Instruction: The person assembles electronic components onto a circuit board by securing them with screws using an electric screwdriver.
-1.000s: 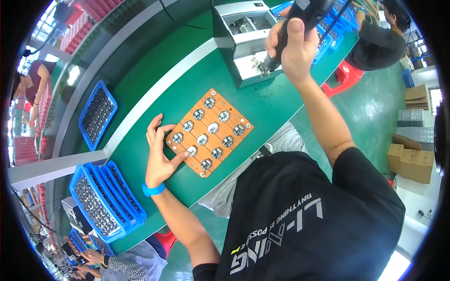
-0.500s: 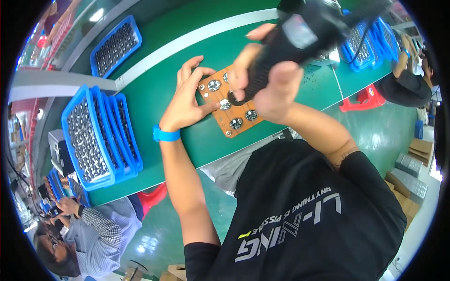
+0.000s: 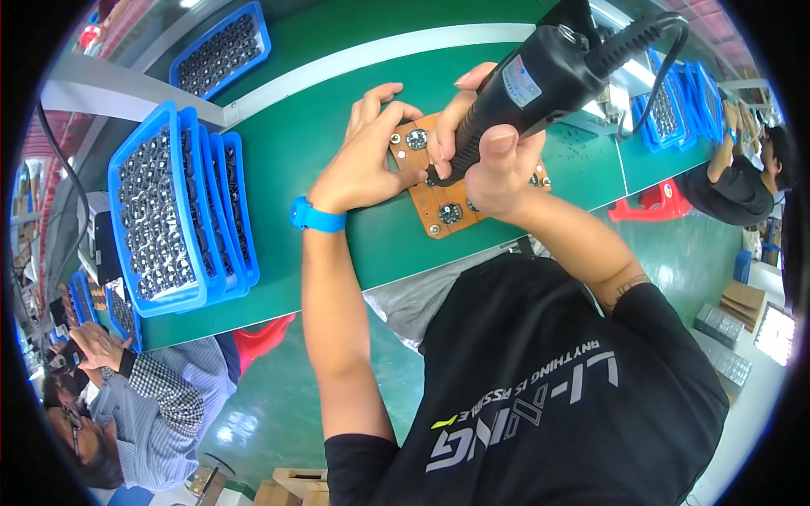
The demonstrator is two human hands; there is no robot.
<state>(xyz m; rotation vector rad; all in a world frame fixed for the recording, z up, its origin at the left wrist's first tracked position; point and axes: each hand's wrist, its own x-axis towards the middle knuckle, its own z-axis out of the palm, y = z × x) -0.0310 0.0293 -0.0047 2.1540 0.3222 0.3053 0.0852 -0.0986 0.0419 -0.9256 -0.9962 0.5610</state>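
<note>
A brown board [image 3: 429, 207] with several round dark-and-silver parts set in it lies on the green tabletop. My right hand [image 3: 499, 173] is wrapped round a black corded electric screwdriver [image 3: 519, 88], tilted with its lower end down over the board. The fingers and the tool hide its very tip and the part under it. At the board's left edge my left hand [image 3: 359, 160] lies with fingers spread, its thumb reaching over the board close to the screwdriver's lower end. One round part [image 3: 450, 212] shows near the board's front edge.
Stacked blue trays [image 3: 181, 291] of small dark parts stand at left; another blue tray [image 3: 263, 42] lies beyond the white rail [image 3: 380, 46]. More blue trays [image 3: 666, 126] are at right. Tiny dark pieces [image 3: 578, 148] are scattered right of the board. Co-workers sit on both sides.
The screwdriver and right hand, blurred before, now look steadier over the board. My left thumb stays by the tool's lower end. The whole view has shifted slightly.
</note>
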